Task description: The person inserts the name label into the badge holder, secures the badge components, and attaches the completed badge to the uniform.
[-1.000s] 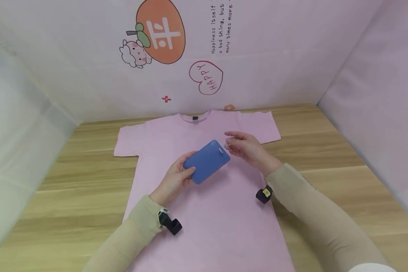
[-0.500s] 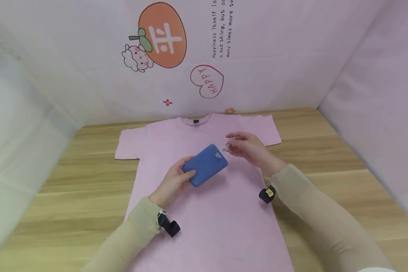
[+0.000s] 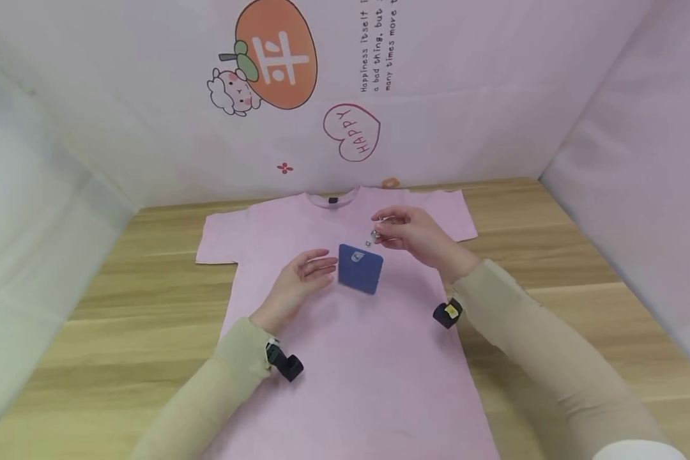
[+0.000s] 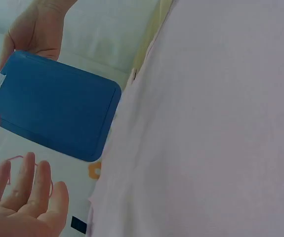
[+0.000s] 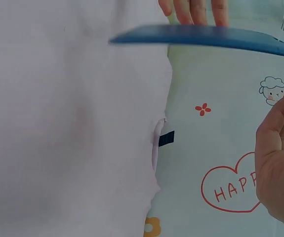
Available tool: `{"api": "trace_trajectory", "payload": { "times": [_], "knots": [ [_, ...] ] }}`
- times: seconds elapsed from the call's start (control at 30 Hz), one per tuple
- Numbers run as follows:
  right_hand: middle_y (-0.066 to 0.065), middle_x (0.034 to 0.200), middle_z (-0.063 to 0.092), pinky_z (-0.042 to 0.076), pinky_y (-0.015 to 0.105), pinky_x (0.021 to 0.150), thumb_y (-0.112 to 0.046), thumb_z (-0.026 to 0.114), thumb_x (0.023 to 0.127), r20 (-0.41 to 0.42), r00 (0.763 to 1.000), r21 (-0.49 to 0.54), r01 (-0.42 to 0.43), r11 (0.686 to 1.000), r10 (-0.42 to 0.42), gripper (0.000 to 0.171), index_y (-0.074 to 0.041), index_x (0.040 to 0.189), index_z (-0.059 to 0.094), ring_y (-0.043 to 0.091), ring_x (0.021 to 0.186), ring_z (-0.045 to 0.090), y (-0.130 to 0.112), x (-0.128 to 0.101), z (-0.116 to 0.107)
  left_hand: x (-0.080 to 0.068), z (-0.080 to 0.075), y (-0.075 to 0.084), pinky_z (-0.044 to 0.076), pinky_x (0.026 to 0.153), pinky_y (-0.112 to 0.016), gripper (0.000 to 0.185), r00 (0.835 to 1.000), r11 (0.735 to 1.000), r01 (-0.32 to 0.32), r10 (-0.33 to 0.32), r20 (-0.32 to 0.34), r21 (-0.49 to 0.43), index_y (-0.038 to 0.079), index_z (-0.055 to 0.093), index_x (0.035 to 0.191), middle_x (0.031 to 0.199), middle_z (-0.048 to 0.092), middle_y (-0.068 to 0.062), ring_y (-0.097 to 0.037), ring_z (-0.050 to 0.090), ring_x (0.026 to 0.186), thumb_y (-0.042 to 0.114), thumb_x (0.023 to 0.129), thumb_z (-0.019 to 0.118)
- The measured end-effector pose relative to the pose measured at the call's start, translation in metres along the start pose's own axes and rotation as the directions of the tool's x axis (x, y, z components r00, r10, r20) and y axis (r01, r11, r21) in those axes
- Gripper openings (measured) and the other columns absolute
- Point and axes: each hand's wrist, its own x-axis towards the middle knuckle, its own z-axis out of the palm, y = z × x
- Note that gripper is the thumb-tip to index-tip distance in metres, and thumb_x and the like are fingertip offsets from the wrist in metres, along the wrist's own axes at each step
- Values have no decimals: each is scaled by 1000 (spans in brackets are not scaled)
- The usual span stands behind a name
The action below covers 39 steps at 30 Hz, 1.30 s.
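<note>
The right hand (image 3: 416, 236) pinches a small metal clip (image 3: 371, 239) in its grip, and a smooth blue rounded-corner card holder (image 3: 360, 269) dangles from it above the soft pink T-shirt (image 3: 374, 358). The shirt lies flat toward the wood-grain counter's (image 3: 558, 255) far edge. The left hand (image 3: 299, 284) hovers just beside the holder, fingers relaxed, holding nothing.

The left hand (image 3: 296, 281) has let go of the blue card holder (image 3: 360, 269); its fingers now lie straight just left of it. The holder, earlier lying slanted in that hand, now hangs upright from the metal clip (image 3: 372, 237) pinched by the right hand (image 3: 416, 237), which has risen slightly toward the frame's upper middle.
</note>
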Motion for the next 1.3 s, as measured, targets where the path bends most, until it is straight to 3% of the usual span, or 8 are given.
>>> {"api": "trace_trajectory", "payload": {
  "times": [0.1, 0.17, 0.33, 0.4, 0.7, 0.93, 1.13, 1.3],
  "knots": [
    [-9, 82, 64, 54, 19, 75, -2, 54, 94, 5, 1000, -16, -7, 1000, 7, 26, 5, 118, 51, 5, 77, 64, -3, -1, -2, 3, 3, 7, 40, 107, -35, 56, 997, 995, -82, 81, 20, 60, -2, 38, 139, 138, 49, -21, -33, 45, 130, -5, 87, 60],
    [-9, 82, 64, 54, 19, 74, -2, 54, 93, 6, 1000, -19, -8, 1000, 8, 25, 5, 117, 52, 5, 76, 64, -4, -1, -3, 5, 6, 11, 38, 109, -37, 56, 987, 976, -159, 157, 23, 147, -1, 41, 137, 136, 51, -18, -31, 46, 129, -1, 86, 64],
    [-8, 84, 65, 54, 18, 74, -1, 56, 92, 14, 1000, -38, -2, 999, 3, 28, 6, 119, 52, 5, 77, 64, -7, 0, -4, 10, 16, 25, 37, 109, -38, 56, 937, 871, -335, 348, 30, 361, 2, 47, 134, 133, 55, -13, -25, 50, 126, 4, 83, 70],
    [-7, 85, 65, 54, 18, 76, -2, 56, 92, 22, 1000, -52, 2, 999, -1, 31, 8, 121, 51, 5, 78, 63, -9, 1, -3, 12, 18, 31, 37, 109, -38, 55, 926, 853, -362, 376, 38, 375, 3, 48, 133, 132, 56, -13, -25, 50, 126, 4, 83, 71],
    [-11, 78, 63, 49, 26, 87, -6, 59, 90, 32, 997, -229, 73, 971, -68, 31, 6, 119, 55, 6, 83, 60, -14, 0, 2, 14, 24, 34, 41, 105, -36, 47, 932, 892, -360, 357, 61, 274, -2, 50, 128, 121, 62, -19, -26, 57, 116, -4, 84, 65],
    [-11, 72, 61, 46, 30, 90, -4, 63, 88, 32, 995, -253, 96, 963, -90, 29, 6, 115, 58, 10, 83, 59, -12, -3, 5, 11, 32, 31, 48, 77, -20, 37, 940, 908, -336, 340, 28, 251, -4, 56, 121, 106, 66, -23, -8, 61, 87, -3, 86, 64],
    [-11, 73, 62, 48, 26, 86, -3, 64, 87, 40, 994, -255, 110, 961, -104, 30, 7, 114, 59, 6, 80, 60, -12, -5, 9, 11, 35, 31, 50, 84, -23, 28, 951, 904, -299, 310, 14, 304, -5, 62, 115, 107, 67, -20, -16, 63, 94, 5, 89, 63],
    [-7, 80, 64, 50, 23, 79, -5, 65, 87, 66, 987, -345, 163, 924, -149, 30, 4, 115, 62, 8, 80, 60, -16, -5, 9, 12, 37, 34, 49, 94, -36, 28, 964, 890, -256, 264, 32, 377, -3, 63, 116, 110, 68, -17, -25, 62, 105, 11, 92, 60]
  ]
}}
